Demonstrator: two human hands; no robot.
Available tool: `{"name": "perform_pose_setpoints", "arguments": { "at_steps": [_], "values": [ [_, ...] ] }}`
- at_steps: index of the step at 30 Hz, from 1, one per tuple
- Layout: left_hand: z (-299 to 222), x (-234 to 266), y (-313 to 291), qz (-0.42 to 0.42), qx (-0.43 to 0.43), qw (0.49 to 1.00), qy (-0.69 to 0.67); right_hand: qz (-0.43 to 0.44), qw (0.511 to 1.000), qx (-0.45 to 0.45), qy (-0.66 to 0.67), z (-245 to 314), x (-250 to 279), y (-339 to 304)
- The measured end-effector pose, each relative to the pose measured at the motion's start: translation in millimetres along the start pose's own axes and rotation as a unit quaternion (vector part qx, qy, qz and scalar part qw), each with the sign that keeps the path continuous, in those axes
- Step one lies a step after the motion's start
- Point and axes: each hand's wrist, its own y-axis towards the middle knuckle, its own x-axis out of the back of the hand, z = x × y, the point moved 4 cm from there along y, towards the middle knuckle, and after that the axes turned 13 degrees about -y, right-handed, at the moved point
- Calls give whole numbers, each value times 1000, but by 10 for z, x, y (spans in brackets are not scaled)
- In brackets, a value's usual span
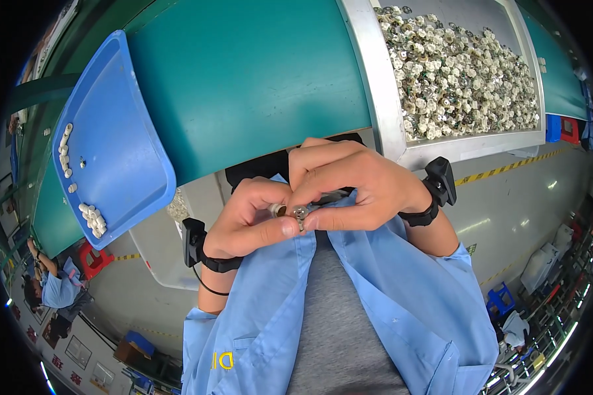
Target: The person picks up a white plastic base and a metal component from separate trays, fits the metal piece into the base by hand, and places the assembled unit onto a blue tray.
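In front of my chest, my left hand (247, 220) and my right hand (359, 187) are together, fingertips almost touching. My left hand is closed around a small white cylindrical piece (275, 209) with a dark opening, partly covered by the fingers. Between the right thumb and forefinger sits a small round metal piece (300, 212) with holes and a narrow stem below. The left thumb tip lies right beside that stem; whether it touches cannot be made out.
A blue tray (122, 155) with several white cylindrical pieces (93, 220) lies on the green table (244, 72) at left. At right, a metal-rimmed bin (383, 85) holds a heap of small white and metal parts (461, 76). A translucent container (158, 253) stands below the table edge.
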Motion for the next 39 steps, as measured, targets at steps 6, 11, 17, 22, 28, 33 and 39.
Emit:
{"name": "perform_pose_setpoints", "arguments": {
  "at_steps": [6, 11, 17, 22, 28, 33, 39],
  "values": [
    [113, 12, 44, -36, -76, 977, -195, -72, 997, -31, -16, -22, 85, -85],
    [101, 6, 27, -60, -89, 986, -124, -140, 988, -52, -32, -65, 131, -151],
    [127, -99, 9, -189, -68, 979, -36, -181, 982, -57, -22, -94, 101, -180],
    [255, 58, -116, -188, -68, 980, -10, -199, 978, -61, -14, -90, 61, -176],
    [214, 106, -127, -205, -215, 953, 58, -189, 979, -72, -23, -92, 38, -151],
    [58, 105, -169, -330, -326, 868, 177, -194, 976, -102, 0, -151, -54, -145],
    [100, 72, -146, -342, -323, 861, 196, -175, 974, -141, 17, -215, -151, -121]
  ]
}}
